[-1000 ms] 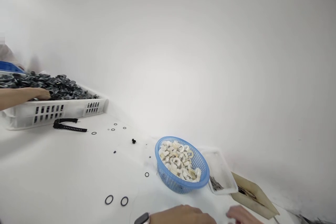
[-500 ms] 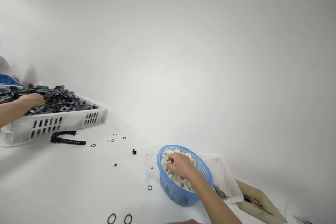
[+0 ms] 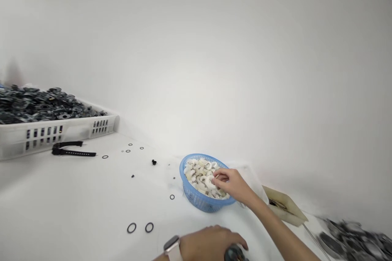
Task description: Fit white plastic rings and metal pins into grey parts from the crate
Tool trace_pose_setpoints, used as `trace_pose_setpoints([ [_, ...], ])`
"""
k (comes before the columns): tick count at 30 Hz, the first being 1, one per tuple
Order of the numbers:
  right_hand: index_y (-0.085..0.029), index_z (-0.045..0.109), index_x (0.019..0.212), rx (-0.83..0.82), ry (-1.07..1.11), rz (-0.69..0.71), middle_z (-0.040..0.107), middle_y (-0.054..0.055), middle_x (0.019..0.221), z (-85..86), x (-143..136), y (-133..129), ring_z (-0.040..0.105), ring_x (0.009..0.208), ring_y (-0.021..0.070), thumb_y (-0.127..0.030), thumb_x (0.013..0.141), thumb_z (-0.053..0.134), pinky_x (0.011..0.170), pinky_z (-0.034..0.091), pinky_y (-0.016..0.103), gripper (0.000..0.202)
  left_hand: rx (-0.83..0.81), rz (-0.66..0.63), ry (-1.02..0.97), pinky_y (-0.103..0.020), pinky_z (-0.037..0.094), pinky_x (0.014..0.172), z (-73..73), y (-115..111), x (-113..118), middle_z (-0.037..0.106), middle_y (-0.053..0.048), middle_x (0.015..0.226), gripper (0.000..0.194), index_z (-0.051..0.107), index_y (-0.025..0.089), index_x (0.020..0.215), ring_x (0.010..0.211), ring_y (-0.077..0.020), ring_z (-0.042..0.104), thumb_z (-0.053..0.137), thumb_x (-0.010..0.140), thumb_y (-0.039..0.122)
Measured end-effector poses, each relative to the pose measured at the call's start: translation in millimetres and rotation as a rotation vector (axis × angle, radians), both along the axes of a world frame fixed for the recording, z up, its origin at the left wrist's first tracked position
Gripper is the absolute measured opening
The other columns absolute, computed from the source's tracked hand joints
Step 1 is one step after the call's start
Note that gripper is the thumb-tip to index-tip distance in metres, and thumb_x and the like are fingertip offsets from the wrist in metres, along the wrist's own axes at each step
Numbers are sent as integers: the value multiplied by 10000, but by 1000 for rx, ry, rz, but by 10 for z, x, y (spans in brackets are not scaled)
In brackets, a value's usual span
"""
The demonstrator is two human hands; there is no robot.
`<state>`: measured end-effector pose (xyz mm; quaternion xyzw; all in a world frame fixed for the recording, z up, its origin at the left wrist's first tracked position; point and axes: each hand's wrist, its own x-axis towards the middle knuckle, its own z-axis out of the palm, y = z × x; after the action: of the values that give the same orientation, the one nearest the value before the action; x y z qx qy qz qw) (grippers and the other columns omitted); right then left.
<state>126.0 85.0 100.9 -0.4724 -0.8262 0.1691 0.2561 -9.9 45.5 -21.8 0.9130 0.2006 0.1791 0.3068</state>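
My left hand (image 3: 211,242), with a watch on its wrist, is at the bottom edge, its fingers curled around a dark part (image 3: 234,253) that the frame cuts off. Over the right side of a round blue basket (image 3: 203,204) is my right hand (image 3: 234,183). Its thumb and fingertips are pinched at a white ring (image 3: 210,182), one of many white and cream rings heaped in the basket.
A white crate (image 3: 76,129) of dark metal parts stands at left, a black strap (image 3: 76,153) before it. Black rings (image 3: 131,228) and small bits lie around. Behind the basket is a white tray (image 3: 252,177), then a beige tray (image 3: 284,204) and dark parts (image 3: 358,240).
My left hand has come up into view with the dark part. My right hand has drawn back toward the basket's right side. Another person's hand has left the crate. The view has shifted.
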Motion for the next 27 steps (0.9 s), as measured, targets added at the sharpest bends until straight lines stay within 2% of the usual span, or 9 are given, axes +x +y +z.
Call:
trace_pose_setpoints([
  [2,-192,718,964,-21,54,-33,757,32,768,12,243,-278,702,759,220,-419,941,617,714,536,317,249,-27,85,-48,-483,533,958,160,-99,-70,729,-73,1199,696,702,319,1272,1063,-373,695,901,626,483],
  [5,-207,743,904,-59,77,-70,739,18,762,10,538,-684,652,744,204,-435,922,651,705,491,309,246,-63,183,-167,-424,512,959,334,-191,-137,718,-44,1154,617,748,296,1131,1057,-332,664,926,576,495],
  [10,-204,754,841,-157,104,-113,677,-7,698,-102,778,-1099,550,676,164,-388,898,685,640,415,282,205,-21,277,-292,-336,486,856,426,-253,-123,703,-21,1004,452,727,239,1001,947,-261,643,896,637,447],
  [15,-206,761,832,-204,182,-122,668,-13,726,-233,783,-1172,511,672,149,-353,890,692,647,407,274,173,19,313,-360,-329,470,838,440,-351,-55,695,-17,1015,495,689,251,1122,922,-244,647,871,677,367],
  [19,-214,787,844,-194,219,-110,676,-12,722,-269,731,-1105,522,678,155,-366,889,710,648,409,277,176,-11,320,-393,-316,471,813,463,-413,-12,721,-7,997,369,699,272,1082,912,-235,642,786,724,271],
  [21,-216,789,867,-193,235,-85,698,0,749,-268,717,-1062,561,700,167,-403,930,665,658,441,278,233,-41,335,-404,-318,477,808,477,-424,-4,734,-5,1012,350,700,278,1079,908,-232,636,733,733,230],
  [24,-209,766,925,-164,268,-65,720,25,817,-259,728,-1024,625,759,189,-453,1019,515,683,501,286,362,-125,347,-435,-332,488,837,483,-397,-11,736,-14,1084,389,681,283,1142,947,-236,630,706,756,243],
  [27,-217,740,1027,-53,275,-115,721,43,879,-276,765,-1057,647,824,210,-443,1047,469,734,525,313,353,-263,319,-534,-312,499,781,477,-331,-16,731,-46,1082,318,671,239,1116,912,-224,635,714,819,347],
])
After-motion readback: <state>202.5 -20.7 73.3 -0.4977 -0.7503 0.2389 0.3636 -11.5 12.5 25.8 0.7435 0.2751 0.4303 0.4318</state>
